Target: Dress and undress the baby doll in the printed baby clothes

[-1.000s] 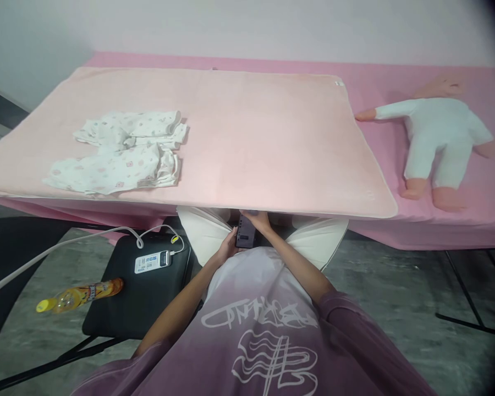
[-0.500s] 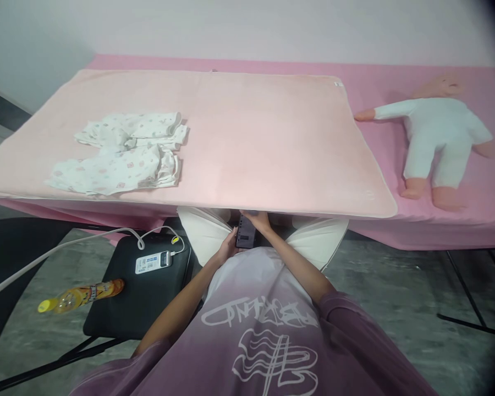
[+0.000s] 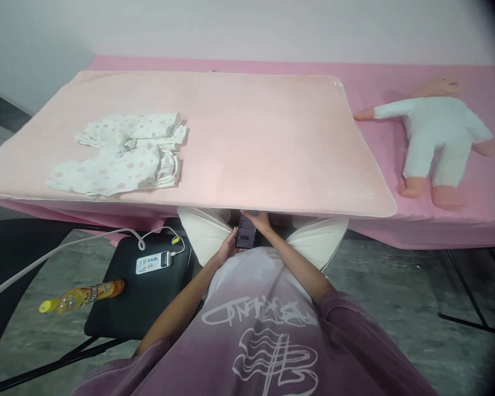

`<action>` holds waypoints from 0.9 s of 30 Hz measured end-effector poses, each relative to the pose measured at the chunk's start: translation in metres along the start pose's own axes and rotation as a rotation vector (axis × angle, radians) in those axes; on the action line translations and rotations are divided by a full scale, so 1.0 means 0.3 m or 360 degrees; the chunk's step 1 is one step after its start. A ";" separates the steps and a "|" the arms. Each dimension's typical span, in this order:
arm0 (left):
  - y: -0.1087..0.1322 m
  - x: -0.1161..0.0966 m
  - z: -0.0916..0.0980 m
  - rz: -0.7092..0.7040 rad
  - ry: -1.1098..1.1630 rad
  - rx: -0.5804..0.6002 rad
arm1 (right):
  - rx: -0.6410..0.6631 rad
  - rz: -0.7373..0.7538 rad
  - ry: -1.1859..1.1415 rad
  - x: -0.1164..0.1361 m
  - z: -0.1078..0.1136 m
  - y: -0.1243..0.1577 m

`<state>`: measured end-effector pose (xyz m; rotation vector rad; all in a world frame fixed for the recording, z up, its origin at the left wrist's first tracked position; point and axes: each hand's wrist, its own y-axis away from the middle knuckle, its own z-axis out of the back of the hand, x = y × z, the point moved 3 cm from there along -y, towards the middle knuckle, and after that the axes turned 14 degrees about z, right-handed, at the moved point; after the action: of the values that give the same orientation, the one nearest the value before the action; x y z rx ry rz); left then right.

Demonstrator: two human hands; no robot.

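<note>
A dark smartphone rests low in my lap, just below the front edge of the table. My left hand is closed around its left side. From the right, my right hand grips the far end, its fingertips partly hidden under the table edge. On the pink mat above lie white printed baby clothes, loosely folded in two parts to the left. A baby doll in a white suit is stretched out on the pink tablecloth at the right, away from both hands.
Left of my legs stands a black stool. On it are a power bank with a white cable and a yellow drink bottle lying on its side. A black table leg stands on the right.
</note>
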<state>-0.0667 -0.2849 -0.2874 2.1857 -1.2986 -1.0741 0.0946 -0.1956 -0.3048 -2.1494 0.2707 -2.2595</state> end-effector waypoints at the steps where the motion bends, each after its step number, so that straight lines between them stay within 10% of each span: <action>1: 0.001 0.000 0.001 0.0001 -0.0004 -0.0007 | -0.0015 0.0020 0.0028 0.001 0.001 0.000; 27: -0.015 0.007 0.011 0.0020 0.0043 0.0015 | 0.0012 0.0003 0.0077 0.003 0.005 -0.002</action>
<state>-0.0661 -0.2842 -0.2931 2.1880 -1.3067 -1.0320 0.0961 -0.1953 -0.3037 -2.0920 0.2645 -2.3102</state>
